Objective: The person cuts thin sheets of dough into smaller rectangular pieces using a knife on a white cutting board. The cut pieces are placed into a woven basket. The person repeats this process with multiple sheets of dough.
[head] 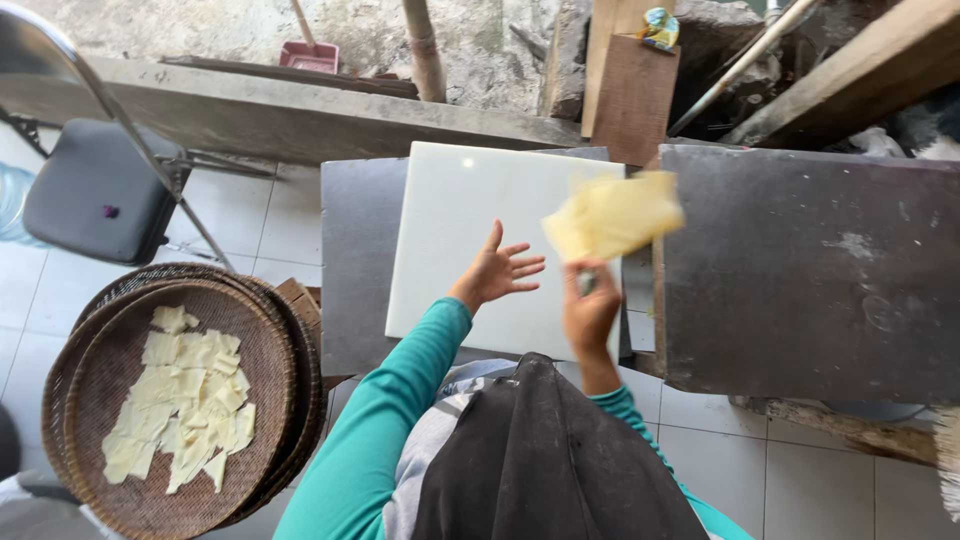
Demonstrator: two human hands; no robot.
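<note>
My left hand (500,270) hovers open over the white cutting board (460,220), fingers spread, holding nothing. To its right, my right hand (590,305) is raised at the board's right edge and grips a thin pale-yellow sheet (612,215), which is blurred in the air above the board's upper right corner. The board lies on a dark grey table (355,260).
A stack of round woven trays (270,360) at the lower left holds several pale-yellow cut pieces (185,395). A second dark table (810,270) stands to the right. A black folding chair (95,190) is at the far left, wooden planks and poles behind.
</note>
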